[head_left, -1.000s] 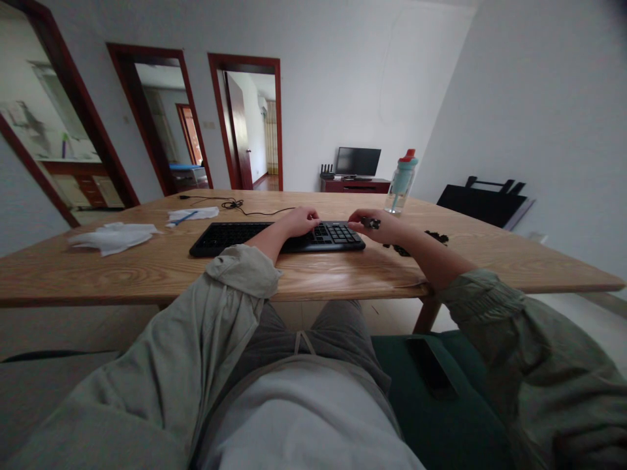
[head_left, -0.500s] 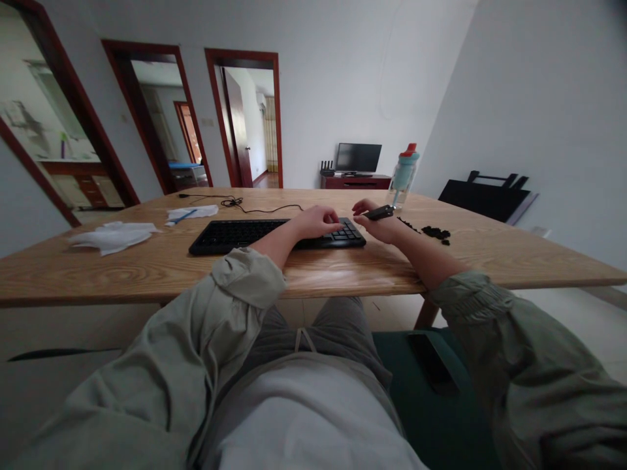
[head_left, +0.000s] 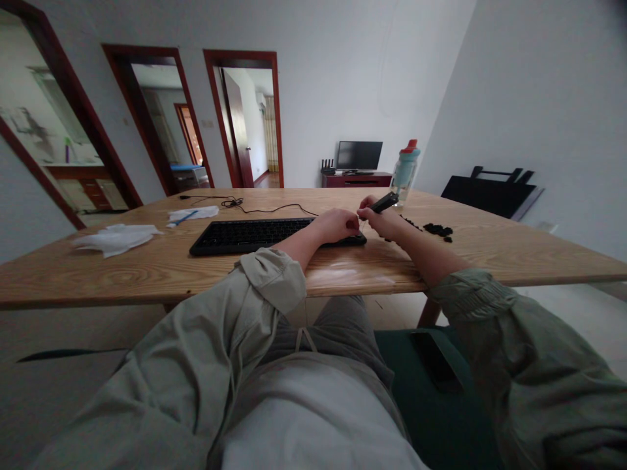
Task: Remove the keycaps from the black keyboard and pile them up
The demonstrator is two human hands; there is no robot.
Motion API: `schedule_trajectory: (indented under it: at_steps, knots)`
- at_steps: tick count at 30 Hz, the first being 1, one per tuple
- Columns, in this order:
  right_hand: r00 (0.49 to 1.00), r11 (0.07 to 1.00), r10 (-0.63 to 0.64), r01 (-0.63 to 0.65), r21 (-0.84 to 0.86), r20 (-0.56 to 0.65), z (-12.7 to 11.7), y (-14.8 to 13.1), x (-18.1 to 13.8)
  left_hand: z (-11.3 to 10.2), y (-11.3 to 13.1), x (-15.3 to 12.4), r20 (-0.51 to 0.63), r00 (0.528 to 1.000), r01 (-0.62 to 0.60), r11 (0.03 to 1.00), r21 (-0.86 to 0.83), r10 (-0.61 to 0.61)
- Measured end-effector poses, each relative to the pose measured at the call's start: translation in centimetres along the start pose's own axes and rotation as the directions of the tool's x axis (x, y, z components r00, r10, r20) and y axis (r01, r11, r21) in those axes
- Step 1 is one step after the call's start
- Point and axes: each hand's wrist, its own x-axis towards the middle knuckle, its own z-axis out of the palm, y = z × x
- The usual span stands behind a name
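Observation:
A black keyboard (head_left: pixel 245 236) lies on the wooden table in front of me. My right hand (head_left: pixel 382 219) is closed around a black-handled keycap puller (head_left: pixel 385 202), its thin wire end pointing down to the left. Close beside that end, above the keyboard's right part, is my left hand (head_left: pixel 337 225) with curled fingers. Whatever those fingers may pinch is hidden or too small to make out. Small loose black keycaps (head_left: pixel 437 230) lie in a pile to the right of my right hand, with more partly hidden behind the wrist.
A bottle with a red lid (head_left: pixel 406 171) stands behind my right hand. White tissues (head_left: pixel 117 238) and a blue-white brush-like stick (head_left: pixel 183 217) lie on the left. A black cable (head_left: pixel 269 210) runs behind the keyboard. A phone (head_left: pixel 435 362) rests on the green seat.
My left hand has moved right, off the keys toward my right hand, and its fingers have curled. The keycap puller has risen slightly and its handle tilts up more steeply.

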Motion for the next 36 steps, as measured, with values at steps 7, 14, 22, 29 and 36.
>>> schedule_trajectory:
  at_steps: [7, 14, 22, 29, 36]
  knots:
    - [1.0, 0.994, 0.025, -0.027, -0.105, -0.019, 0.1, 0.4, 0.3, 0.6, 1.0, -0.1, 0.007, 1.0, 0.015, 0.995, 0.098, -0.015]
    - [0.987, 0.985, 0.158, -0.159, 0.066, 0.023, 0.3, 0.8, 0.2, 0.6, 1.2, -0.2, -0.021, 1.0, 0.011, 0.996, 0.089, -0.009]
    - [0.987, 0.968, 0.148, -0.157, 0.198, 0.058, 0.7, 1.3, 0.3, 1.0, -0.2, 0.0, -0.014, 0.998, -0.069, 0.998, 0.004, 0.069]
    - [0.994, 0.991, 0.109, -0.111, 0.077, 0.033, 1.1, 1.4, 0.5, 1.2, -1.0, 0.1, 0.035, 0.992, -0.124, 0.992, 0.014, 0.124]
    - [0.998, 0.983, 0.023, -0.033, 0.182, 0.054, 1.8, 3.4, 1.5, 1.2, -0.7, 0.2, 0.018, 0.993, -0.119, 0.988, 0.096, 0.117]
